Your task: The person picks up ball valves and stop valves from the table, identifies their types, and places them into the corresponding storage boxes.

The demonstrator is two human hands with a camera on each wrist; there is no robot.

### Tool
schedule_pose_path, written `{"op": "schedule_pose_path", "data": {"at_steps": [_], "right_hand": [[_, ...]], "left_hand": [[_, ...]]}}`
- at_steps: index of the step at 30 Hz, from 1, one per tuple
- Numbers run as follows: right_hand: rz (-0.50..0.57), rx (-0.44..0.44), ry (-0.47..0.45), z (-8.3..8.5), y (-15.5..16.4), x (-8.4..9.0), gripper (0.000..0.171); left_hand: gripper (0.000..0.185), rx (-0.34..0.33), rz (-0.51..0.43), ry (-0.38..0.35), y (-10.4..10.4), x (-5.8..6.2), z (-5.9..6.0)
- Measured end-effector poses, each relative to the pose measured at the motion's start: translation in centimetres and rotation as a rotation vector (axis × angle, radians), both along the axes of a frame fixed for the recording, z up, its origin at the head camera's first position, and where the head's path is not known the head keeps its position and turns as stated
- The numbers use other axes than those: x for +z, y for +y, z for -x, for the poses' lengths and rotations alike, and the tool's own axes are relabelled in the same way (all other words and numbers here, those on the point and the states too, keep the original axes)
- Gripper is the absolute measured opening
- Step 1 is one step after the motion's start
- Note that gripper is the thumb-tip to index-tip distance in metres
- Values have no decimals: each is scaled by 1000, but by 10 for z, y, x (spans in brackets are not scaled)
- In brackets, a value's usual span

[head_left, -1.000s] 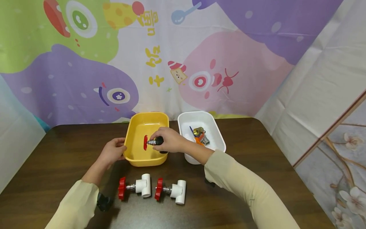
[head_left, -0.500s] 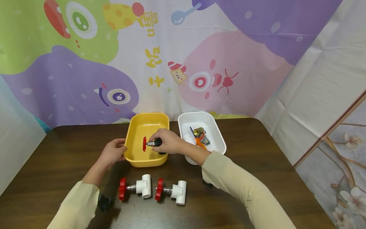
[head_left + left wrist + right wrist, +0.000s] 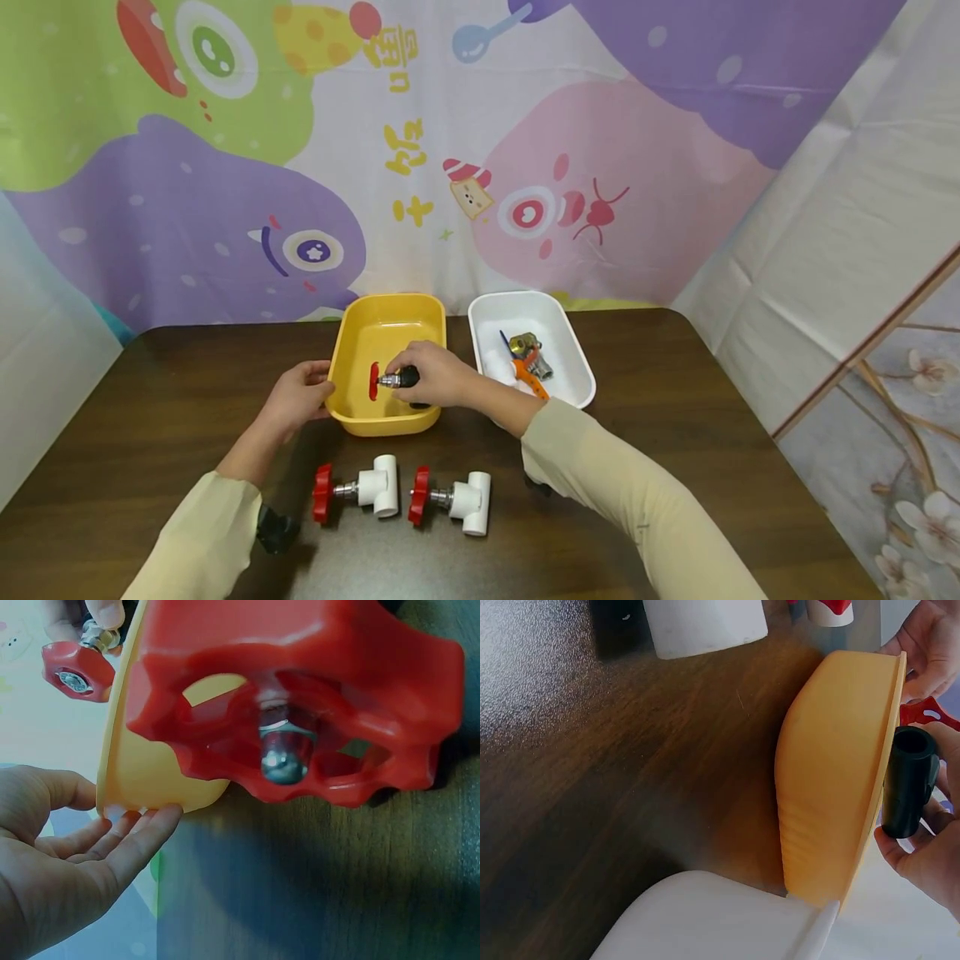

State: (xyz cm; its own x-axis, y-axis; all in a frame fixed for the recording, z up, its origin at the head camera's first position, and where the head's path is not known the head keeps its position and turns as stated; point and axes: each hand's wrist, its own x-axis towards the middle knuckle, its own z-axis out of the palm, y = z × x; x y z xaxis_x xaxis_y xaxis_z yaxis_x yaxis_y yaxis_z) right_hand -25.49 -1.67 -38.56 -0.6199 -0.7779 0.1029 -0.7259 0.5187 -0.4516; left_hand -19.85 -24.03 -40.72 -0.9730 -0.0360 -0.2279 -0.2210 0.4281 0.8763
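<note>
My right hand [image 3: 437, 375] grips a black stop valve by its tee-shaped body [image 3: 911, 780], over the yellow tray [image 3: 360, 333]. The valve's red handwheel [image 3: 373, 381] points left, joined by a metal stem [image 3: 389, 381]. With thumb and fingers my left hand [image 3: 296, 398] pinches the tray's left rim. Its thumb lies at the rim and the fingers reach under it in the left wrist view. Two white stop valves lie on the table in front of the tray, a left one [image 3: 377, 486] and a right one [image 3: 469, 503], both with red handwheels turned left.
A white tray [image 3: 573, 367] stands right of the yellow one, with a brass fitting [image 3: 522, 343], an orange-handled piece [image 3: 531, 380] and other fittings inside. Behind both trays hangs a printed cloth [image 3: 420, 250]. The dark wooden table [image 3: 660, 400] carries everything.
My right hand has shifted slightly left and toward me with the black valve, farther over the yellow tray. The left hand keeps its place at the rim.
</note>
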Motion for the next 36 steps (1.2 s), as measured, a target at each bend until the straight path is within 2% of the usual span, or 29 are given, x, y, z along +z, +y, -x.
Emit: {"op": "schedule_pose_path", "data": {"at_steps": [36], "right_hand": [[-1,-32,-1,3,-10,-20,29]], "left_hand": [[50,14,17,3,2,0,0]]}}
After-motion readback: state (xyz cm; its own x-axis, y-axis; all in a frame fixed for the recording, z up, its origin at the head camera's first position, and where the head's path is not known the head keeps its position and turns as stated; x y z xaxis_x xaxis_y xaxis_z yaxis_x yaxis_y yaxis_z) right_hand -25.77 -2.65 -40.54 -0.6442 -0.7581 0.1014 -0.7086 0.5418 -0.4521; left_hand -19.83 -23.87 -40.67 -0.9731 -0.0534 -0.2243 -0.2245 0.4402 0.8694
